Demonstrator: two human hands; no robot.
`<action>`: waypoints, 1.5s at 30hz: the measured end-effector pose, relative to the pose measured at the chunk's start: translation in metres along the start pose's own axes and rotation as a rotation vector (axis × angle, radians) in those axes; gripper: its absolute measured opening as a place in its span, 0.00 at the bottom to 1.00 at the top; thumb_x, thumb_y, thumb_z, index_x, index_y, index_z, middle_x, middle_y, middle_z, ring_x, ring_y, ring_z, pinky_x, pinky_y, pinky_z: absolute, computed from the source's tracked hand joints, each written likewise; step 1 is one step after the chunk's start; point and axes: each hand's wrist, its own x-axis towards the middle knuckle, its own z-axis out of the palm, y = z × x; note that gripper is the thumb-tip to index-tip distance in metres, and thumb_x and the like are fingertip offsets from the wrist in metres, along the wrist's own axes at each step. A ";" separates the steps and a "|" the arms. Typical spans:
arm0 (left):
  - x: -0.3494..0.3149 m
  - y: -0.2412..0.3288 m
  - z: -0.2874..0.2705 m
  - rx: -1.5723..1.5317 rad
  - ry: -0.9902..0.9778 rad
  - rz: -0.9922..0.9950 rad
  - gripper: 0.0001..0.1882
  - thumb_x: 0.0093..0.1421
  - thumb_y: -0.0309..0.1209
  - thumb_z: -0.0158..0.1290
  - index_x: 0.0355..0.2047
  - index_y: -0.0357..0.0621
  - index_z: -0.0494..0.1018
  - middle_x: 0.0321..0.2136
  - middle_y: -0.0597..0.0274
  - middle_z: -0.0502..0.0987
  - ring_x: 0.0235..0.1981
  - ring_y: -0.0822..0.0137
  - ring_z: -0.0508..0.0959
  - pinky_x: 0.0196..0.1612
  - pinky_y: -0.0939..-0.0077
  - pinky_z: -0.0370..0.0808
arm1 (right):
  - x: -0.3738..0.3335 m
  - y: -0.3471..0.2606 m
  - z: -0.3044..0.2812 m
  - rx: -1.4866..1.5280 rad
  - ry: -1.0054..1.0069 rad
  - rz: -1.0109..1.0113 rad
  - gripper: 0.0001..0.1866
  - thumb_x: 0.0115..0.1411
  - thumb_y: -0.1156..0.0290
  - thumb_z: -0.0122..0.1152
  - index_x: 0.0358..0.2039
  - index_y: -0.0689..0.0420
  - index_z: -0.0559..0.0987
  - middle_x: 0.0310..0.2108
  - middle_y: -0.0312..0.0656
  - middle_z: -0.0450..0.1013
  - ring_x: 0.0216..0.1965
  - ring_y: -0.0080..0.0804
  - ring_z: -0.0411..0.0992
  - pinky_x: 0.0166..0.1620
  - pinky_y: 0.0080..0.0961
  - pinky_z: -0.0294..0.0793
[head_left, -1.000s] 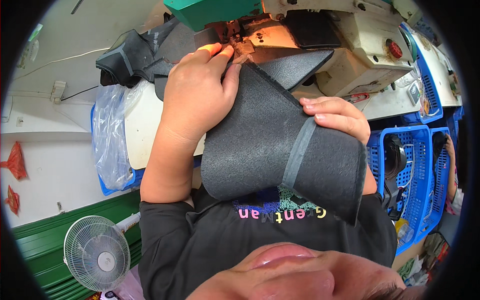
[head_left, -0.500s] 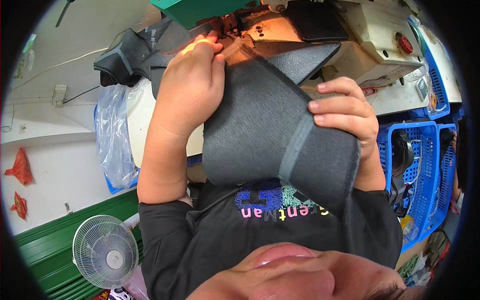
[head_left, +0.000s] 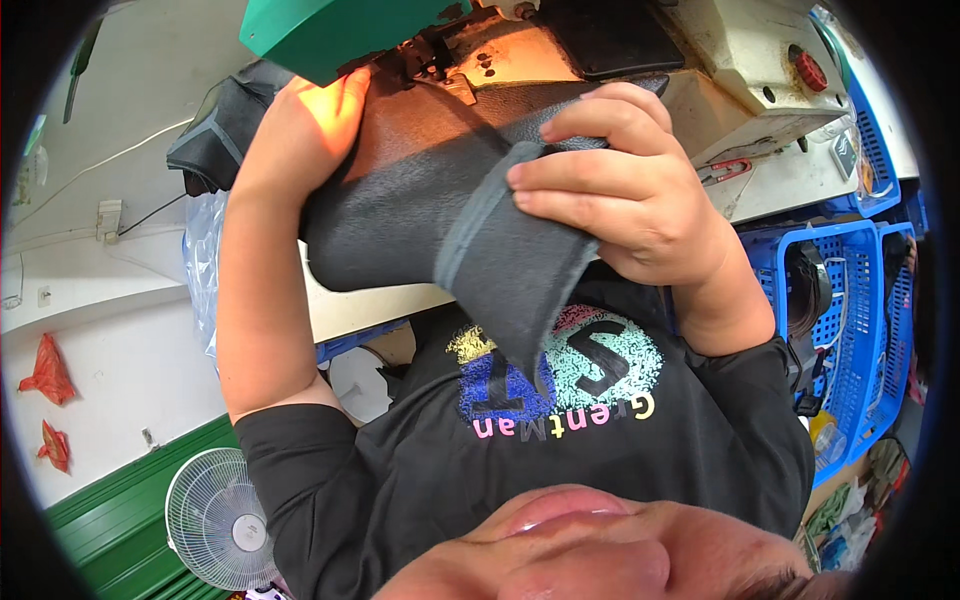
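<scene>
A black leather piece (head_left: 400, 200) with a grey strip (head_left: 490, 200) across it lies under the lamp-lit front of a green-headed machine (head_left: 350, 30), probably a sewing machine. My left hand (head_left: 315, 125) is closed at the piece's left edge, close beside the green head, its fingertips partly hidden. With my right hand (head_left: 630, 175) I grip the near right part of the leather just past the strip, fingers on top and thumb out of sight. The free end of the piece folds down toward my shirt. A similar black piece (head_left: 215, 135) with a grey strip rests at the far left.
The machine's pale body (head_left: 750, 90) with a red knob (head_left: 808, 70) stands at the far right. Red-handled snips (head_left: 728, 172) lie on the white table. Blue baskets (head_left: 855, 350) are at the right; a fan (head_left: 220, 520) stands lower left.
My left hand has shifted left and slightly down. My right hand has moved up and left, swinging the leather leftward and closer to the machine, with its near end folding down.
</scene>
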 end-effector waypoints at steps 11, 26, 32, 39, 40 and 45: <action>0.015 -0.024 -0.015 0.018 -0.100 -0.018 0.18 0.71 0.36 0.45 0.51 0.38 0.76 0.46 0.44 0.80 0.49 0.46 0.78 0.53 0.60 0.73 | 0.021 -0.007 0.027 -0.171 -0.036 0.191 0.26 0.48 0.49 0.70 0.43 0.52 0.83 0.45 0.30 0.79 0.47 0.38 0.72 0.56 0.43 0.66; -0.048 0.054 -0.088 -0.279 -0.147 -0.163 0.29 0.73 0.46 0.35 0.51 0.36 0.78 0.52 0.43 0.79 0.56 0.50 0.77 0.61 0.61 0.68 | 0.026 -0.014 0.028 -0.295 -0.118 0.327 0.34 0.52 0.36 0.63 0.48 0.49 0.83 0.48 0.30 0.77 0.52 0.39 0.68 0.65 0.47 0.58; -0.077 0.088 -0.029 -0.383 0.058 -0.032 0.11 0.60 0.30 0.55 0.38 0.35 0.79 0.46 0.46 0.81 0.53 0.45 0.78 0.60 0.55 0.70 | 0.024 -0.012 0.032 -0.300 -0.064 0.278 0.30 0.54 0.38 0.63 0.45 0.51 0.85 0.45 0.28 0.79 0.53 0.36 0.68 0.64 0.46 0.58; -0.056 0.095 -0.006 -0.064 0.318 -0.012 0.10 0.50 0.27 0.64 0.33 0.38 0.80 0.40 0.52 0.83 0.35 0.53 0.80 0.43 0.64 0.76 | 0.021 -0.011 0.029 -0.225 -0.053 0.235 0.31 0.49 0.40 0.69 0.49 0.46 0.84 0.49 0.27 0.78 0.56 0.35 0.67 0.63 0.45 0.58; -0.055 0.091 -0.006 -0.057 0.313 0.046 0.09 0.50 0.27 0.64 0.32 0.38 0.80 0.41 0.54 0.83 0.36 0.55 0.80 0.43 0.65 0.76 | 0.021 -0.011 0.029 -0.227 -0.053 0.241 0.31 0.49 0.41 0.69 0.49 0.45 0.84 0.49 0.26 0.78 0.56 0.35 0.67 0.63 0.45 0.58; -0.042 0.061 -0.010 -0.086 0.220 0.074 0.10 0.51 0.29 0.65 0.32 0.38 0.80 0.44 0.56 0.83 0.39 0.57 0.79 0.47 0.65 0.75 | 0.021 -0.011 0.029 -0.215 -0.066 0.248 0.30 0.49 0.41 0.69 0.48 0.45 0.85 0.50 0.24 0.78 0.57 0.35 0.67 0.64 0.45 0.58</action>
